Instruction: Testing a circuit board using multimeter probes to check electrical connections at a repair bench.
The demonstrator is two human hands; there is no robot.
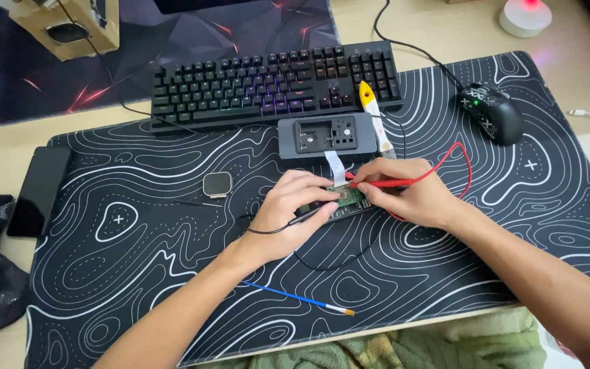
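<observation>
Between both hands (349, 198), green circuit board (351, 197)

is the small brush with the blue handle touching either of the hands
Apart. The head view shows the blue-handled brush lying on the mat, with patterned mat visible between it and both forearms.

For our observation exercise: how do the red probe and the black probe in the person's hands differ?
The red probe is pinched in the right hand and lies nearly level, while the black probe sits in the left hand and slants upward to the right. The red lead loops up and back on the right; the black lead curves down below the left hand. Both tips point at the green circuit board.
</observation>
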